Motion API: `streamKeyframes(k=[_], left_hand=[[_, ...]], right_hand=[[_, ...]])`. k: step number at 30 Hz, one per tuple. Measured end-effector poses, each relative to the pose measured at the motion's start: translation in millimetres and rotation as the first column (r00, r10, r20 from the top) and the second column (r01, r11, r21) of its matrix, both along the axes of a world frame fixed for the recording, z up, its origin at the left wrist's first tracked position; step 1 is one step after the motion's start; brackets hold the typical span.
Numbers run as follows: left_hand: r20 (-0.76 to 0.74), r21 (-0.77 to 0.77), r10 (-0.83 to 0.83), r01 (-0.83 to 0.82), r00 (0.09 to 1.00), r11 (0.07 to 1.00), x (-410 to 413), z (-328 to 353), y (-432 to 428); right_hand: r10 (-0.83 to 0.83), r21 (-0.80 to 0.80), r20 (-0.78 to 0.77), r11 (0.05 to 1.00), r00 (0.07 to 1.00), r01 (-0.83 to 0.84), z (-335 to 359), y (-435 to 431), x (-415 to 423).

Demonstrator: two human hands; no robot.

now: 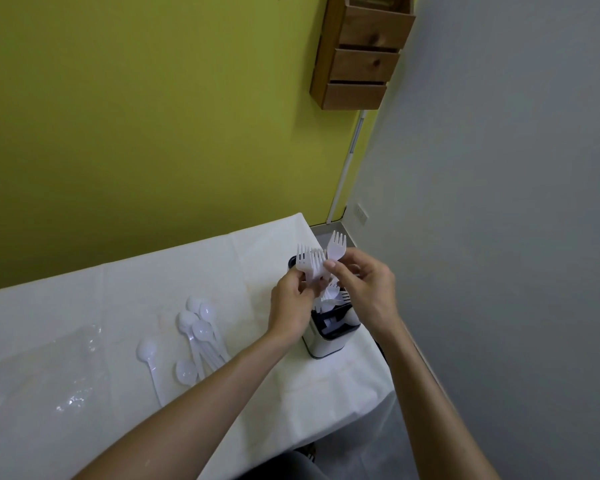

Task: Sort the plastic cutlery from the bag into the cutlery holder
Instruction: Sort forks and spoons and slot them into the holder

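Note:
My left hand (290,306) grips a bunch of white plastic forks (309,264), tines up, just above the cutlery holder (328,341). With finger and thumb my right hand (362,287) pinches a single white fork (336,244) at its neck, right beside the bunch. The holder is a white box with a dark slotted top, standing near the table's right edge; some white cutlery stands in it, partly hidden by my hands. Several white plastic spoons (198,336) lie loose on the cloth to the left. The clear plastic bag (63,372) lies flat at the far left.
A white cloth covers the table (153,271), whose right edge and front corner fall off close to the holder. A yellow-green wall runs behind, a grey wall to the right. A wooden drawer unit (361,53) hangs high on the wall.

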State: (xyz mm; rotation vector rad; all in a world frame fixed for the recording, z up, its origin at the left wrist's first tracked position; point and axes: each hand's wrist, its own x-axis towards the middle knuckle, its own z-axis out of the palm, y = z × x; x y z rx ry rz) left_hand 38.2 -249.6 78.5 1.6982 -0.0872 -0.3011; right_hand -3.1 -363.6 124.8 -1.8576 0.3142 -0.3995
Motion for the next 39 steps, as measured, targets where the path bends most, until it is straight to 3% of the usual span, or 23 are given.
streamKeyframes(k=[4,8,13,16,20,23,34,39], left_hand=[[0.01,0.012,0.027,-0.027,1.0,1.0,1.7,2.3,3.8],[0.061,0.078,0.023,-0.028,0.998,0.997,-2.3,2.8,8.3],[0.094,0.183,-0.013,-0.004,0.996,0.983,-8.9,-5.0,8.7],[0.127,0.235,-0.03,-0.001,0.991,0.972,-12.1,-11.6,6.1],[0.128,0.318,-0.08,0.036,0.989,0.947,-13.1,-20.9,-0.4],[0.193,0.347,-0.102,0.029,0.976,0.937,-12.7,-23.6,-3.5],[0.292,0.289,-0.154,0.067,0.944,0.955,-19.8,-36.8,6.3],[0.291,0.222,-0.167,0.103,0.942,0.97,-21.9,-39.5,23.3]], right_hand=[[-0.095,0.052,0.01,0.994,0.995,0.094,-8.7,-4.0,-2.5],[-0.177,-0.068,-0.009,0.982,0.984,0.176,-24.9,-15.2,-7.5],[-0.144,-0.284,-0.178,0.955,0.973,0.089,-54.6,-17.0,-19.4],[-0.084,-0.306,-0.199,0.952,0.976,0.02,-59.9,-15.4,-22.7],[-0.045,-0.229,-0.057,0.973,0.997,0.031,-45.3,-11.8,-27.0],[0.0,-0.266,0.045,0.964,0.999,0.012,-37.6,-9.4,-25.7],[0.008,-0.398,0.05,0.917,0.999,0.012,-56.2,-4.4,-26.0],[-0.056,-0.568,0.13,0.814,0.99,0.12,-77.5,-2.9,-23.6]])
